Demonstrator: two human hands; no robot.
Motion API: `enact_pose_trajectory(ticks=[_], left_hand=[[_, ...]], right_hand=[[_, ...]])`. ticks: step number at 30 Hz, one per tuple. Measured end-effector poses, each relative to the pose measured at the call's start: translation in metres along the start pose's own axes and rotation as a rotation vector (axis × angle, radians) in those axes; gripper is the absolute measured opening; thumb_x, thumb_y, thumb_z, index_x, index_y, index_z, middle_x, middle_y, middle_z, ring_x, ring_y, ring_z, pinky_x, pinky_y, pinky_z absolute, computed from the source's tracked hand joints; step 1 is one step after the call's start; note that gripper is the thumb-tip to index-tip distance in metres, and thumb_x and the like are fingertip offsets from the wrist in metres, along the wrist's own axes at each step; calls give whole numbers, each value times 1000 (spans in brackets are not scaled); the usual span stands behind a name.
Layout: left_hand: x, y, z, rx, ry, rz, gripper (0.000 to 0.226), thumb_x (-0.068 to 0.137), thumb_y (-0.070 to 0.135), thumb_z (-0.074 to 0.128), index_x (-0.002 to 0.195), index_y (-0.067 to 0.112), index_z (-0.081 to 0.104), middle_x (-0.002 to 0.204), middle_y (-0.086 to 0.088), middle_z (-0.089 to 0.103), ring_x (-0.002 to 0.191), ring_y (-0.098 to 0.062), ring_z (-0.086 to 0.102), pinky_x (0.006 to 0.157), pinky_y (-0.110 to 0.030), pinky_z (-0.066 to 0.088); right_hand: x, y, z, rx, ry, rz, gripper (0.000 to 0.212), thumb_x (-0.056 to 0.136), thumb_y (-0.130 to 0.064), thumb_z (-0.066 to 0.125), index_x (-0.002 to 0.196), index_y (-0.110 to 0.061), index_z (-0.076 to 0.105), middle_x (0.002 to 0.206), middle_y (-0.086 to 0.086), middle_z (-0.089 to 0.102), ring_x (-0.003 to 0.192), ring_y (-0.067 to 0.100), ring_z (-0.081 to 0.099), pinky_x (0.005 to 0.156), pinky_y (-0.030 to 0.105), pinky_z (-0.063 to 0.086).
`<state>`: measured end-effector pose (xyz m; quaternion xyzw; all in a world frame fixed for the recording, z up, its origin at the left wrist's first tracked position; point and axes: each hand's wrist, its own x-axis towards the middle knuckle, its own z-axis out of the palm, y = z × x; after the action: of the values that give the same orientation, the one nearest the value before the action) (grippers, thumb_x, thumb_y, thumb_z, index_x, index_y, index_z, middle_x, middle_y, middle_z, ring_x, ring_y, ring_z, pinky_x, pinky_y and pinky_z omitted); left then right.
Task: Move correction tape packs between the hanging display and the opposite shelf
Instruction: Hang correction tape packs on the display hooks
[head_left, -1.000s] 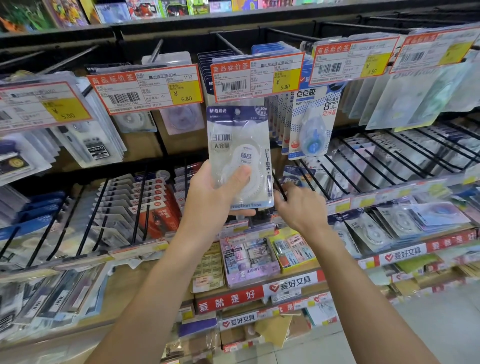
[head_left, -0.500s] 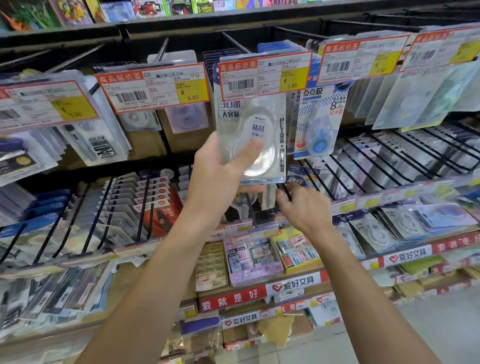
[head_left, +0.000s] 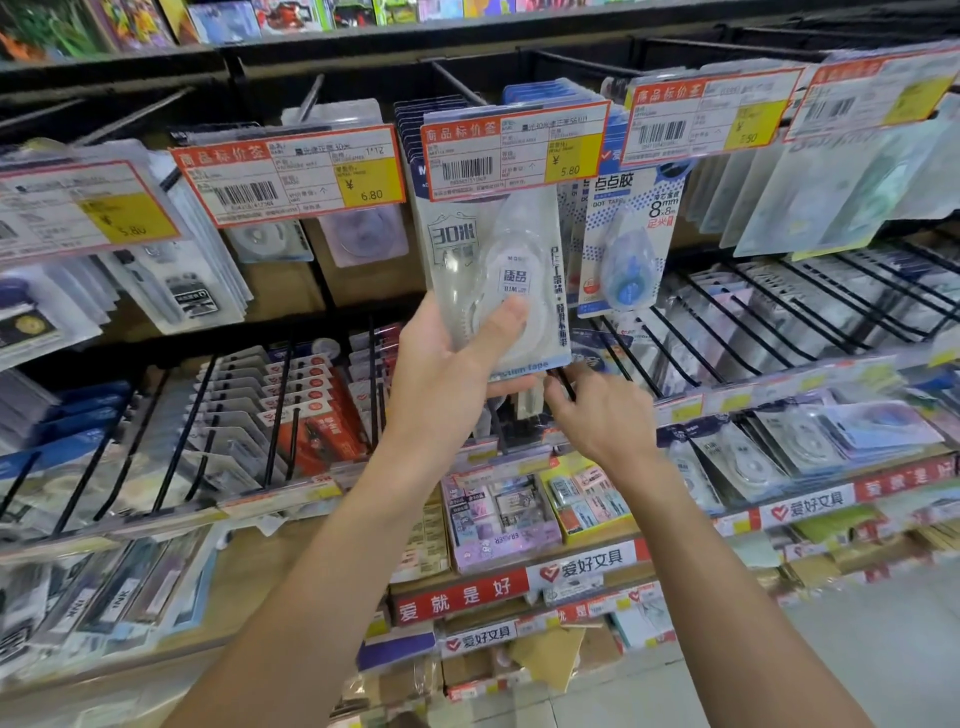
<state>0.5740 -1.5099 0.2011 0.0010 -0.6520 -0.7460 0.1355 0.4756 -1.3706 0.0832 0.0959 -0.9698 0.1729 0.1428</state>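
Premises: a stationery aisle, the hanging display built of black rails and hooks in tiers, with shelves of small boxed goods and red shelf-edge strips below, and pale floor at lower right. Price tags with red borders and yellow price panels hang at the hook ends; the central price tag reads 5.80. Item under handling: one correction tape pack, a pale card with a clear blister over a white, rounded dispenser, "30米" printed at upper left, vertical text down the right edge, a blue band at the foot. Its long axis stands near vertical, tilted slightly, printed face toward the camera, top edge hidden behind the central price tag, just beside a blue dot tape pack on the neighbouring hook. Left hand grips the pack at its lower part, thumb across the blister, fingers curled beneath its foot. Right hand sits directly below the pack; its fingers pinch the end of a black hook of the lower tier.
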Motion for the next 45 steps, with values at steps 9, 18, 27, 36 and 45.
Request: enact_pose_trajectory(ticks=[9,18,27,36,45], left_hand=[[17,-14,-7,89,29,-25,41,95,23,69,134,20,59,119,5,72,103,-18,73,65,-35,63],[8,-6,-2,31,68,32,33,94,28,68,126,19,63,112,1,75,96,-19,74,55,-29,61],[8,-10,-11,26,13,-59,34,94,25,68,127,17,63,112,1,76,95,-21,75,61,-32,63],[12,-2,-10,71,-4,-4,27,93,23,70,120,17,66,108,-2,76,90,-20,76,55,-28,61],[8,-9,-7,1,-56,-47,28,95,21,68,122,16,64,106,-4,77,88,-25,76,60,-32,63]], right_hand=[[1,1,0,13,-4,-18,43,102,-43,41,103,-8,67,88,18,72,86,37,67,62,34,30],[-1,1,1,-1,12,-19,43,102,-44,41,105,-10,68,88,18,73,87,36,68,63,34,32],[2,4,4,-11,-19,-28,45,103,-47,37,98,-11,63,87,15,72,86,36,67,61,35,30],[2,4,2,-25,-44,-50,46,103,-48,37,107,-11,64,91,15,72,90,36,67,62,34,30],[1,4,2,-12,-60,-43,48,103,-50,34,108,-12,64,93,14,72,92,36,67,63,34,32]])
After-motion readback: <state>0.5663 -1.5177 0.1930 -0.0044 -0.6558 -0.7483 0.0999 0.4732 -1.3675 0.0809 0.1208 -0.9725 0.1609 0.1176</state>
